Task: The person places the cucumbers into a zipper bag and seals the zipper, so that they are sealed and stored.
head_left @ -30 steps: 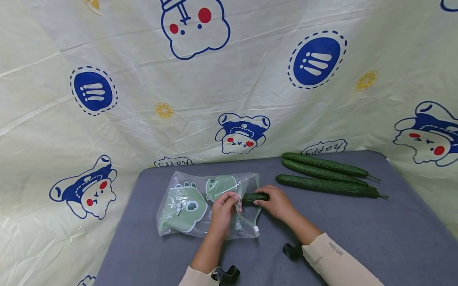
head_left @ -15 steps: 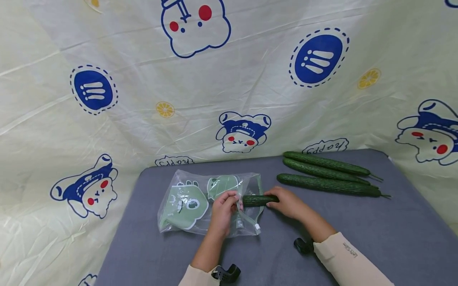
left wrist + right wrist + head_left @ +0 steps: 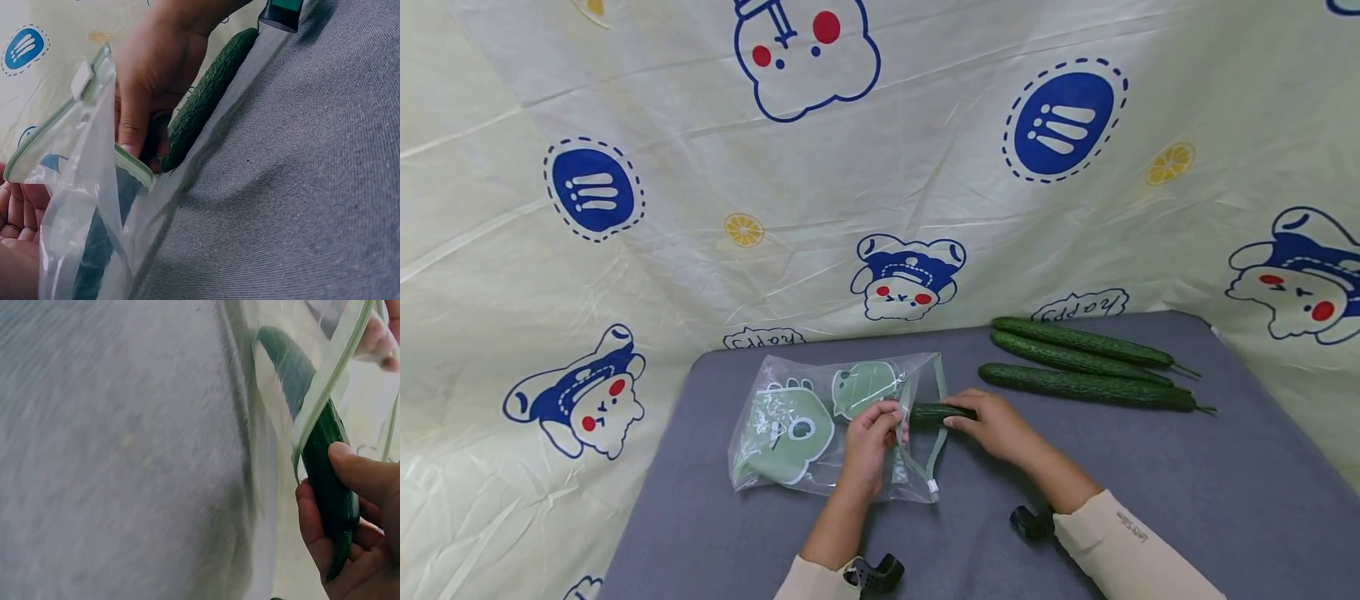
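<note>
Okay, on my feed the left hand [image 3: 867,437] pinched a clear zip bag [image 3: 793,433] near its mouth, and the right hand [image 3: 992,422] gripped one cucumber [image 3: 928,414] by its stem end. It was dark green, slim, stem curved, far end inside the bag. I counted one bag, plus three more cucumbers [image 3: 1082,358] lying on the gray table [image 3: 700,533], right side.

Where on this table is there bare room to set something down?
Bare gray table shows between the three loose cucumbers and the right sleeve, and front left between the clear bag and the table's left edge. It's crowded at the bag's mouth: left hand, right hand and held cucumber.
</note>
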The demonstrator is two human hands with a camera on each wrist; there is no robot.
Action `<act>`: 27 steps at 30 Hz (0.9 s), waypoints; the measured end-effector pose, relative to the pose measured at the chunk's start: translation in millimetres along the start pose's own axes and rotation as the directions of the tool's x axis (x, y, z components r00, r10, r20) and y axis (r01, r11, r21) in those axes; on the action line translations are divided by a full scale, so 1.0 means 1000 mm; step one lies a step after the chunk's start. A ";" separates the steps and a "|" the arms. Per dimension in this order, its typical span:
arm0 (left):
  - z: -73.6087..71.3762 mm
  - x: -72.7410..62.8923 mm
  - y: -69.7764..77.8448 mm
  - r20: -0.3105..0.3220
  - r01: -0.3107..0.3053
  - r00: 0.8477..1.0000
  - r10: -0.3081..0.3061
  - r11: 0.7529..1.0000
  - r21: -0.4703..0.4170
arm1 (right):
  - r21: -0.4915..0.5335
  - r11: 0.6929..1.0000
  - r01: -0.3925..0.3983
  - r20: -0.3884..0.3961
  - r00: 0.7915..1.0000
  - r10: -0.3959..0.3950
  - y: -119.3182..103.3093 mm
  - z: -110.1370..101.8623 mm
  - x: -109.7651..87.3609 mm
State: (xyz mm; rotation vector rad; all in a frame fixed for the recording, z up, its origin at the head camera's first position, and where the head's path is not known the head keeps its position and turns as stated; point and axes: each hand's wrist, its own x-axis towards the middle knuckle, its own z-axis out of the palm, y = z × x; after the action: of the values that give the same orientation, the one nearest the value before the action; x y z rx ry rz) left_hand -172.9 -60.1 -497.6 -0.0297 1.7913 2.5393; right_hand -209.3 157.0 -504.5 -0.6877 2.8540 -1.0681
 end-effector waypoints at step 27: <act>-0.003 0.001 -0.003 0.040 0.046 0.998 -0.043 0.995 -0.093 | 0.218 0.961 -0.169 0.108 0.983 0.148 -0.014 0.038 0.030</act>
State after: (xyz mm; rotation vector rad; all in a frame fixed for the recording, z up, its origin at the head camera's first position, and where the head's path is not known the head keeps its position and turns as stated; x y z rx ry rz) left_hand -173.7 -62.2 -501.3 -0.0235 1.6385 2.5727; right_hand -224.7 111.8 -521.1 -0.4694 2.6034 -1.2739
